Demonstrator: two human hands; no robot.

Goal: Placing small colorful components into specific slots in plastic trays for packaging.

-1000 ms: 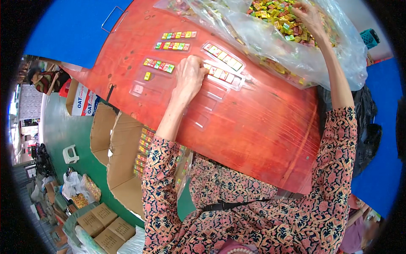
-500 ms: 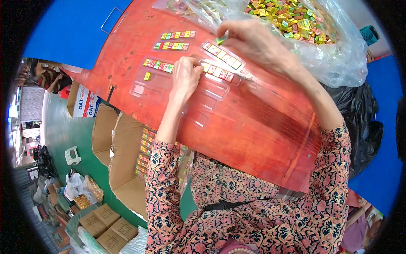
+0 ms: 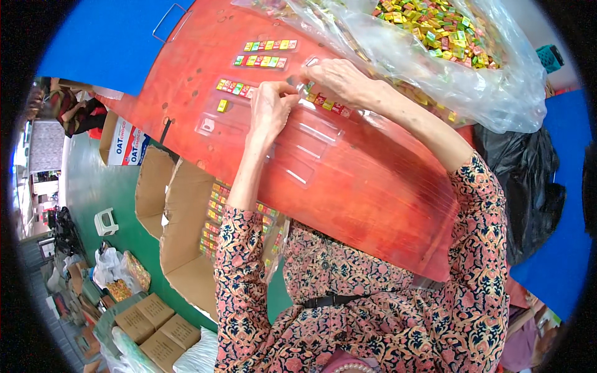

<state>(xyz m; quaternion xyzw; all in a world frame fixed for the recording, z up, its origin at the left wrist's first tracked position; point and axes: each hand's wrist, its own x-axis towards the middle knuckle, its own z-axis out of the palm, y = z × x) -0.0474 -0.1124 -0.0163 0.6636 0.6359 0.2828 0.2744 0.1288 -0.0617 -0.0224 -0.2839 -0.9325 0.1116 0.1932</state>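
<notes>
My left hand [image 3: 270, 109] is closed, thumb and fingertips pinched together, over clear plastic trays on the red table. Anything in that pinch is too small to make out. Just to its right, my right hand [image 3: 339, 79] bends its closed fingers down at the upper end of a tray row [image 3: 328, 103] of small coloured wrapped blocks. Its fingertips hide what they hold. Left of my left hand lies another filled row [image 3: 233, 87], with a single yellow block [image 3: 222, 105] below it. An unfilled clear tray [image 3: 317, 138] lies nearer me.
Two filled strips [image 3: 270, 45] lie farther back. A large clear bag [image 3: 510, 93] of loose blocks stands at the back right, above a black bag [image 3: 522, 186]. An open cardboard box [image 3: 186, 248] with packed trays is below the table's left edge. Another person [image 3: 78, 112] is at far left.
My right hand has moved left and down to the tray row beside my left hand; the green block it held is now hidden. My left hand stays nearly in place.
</notes>
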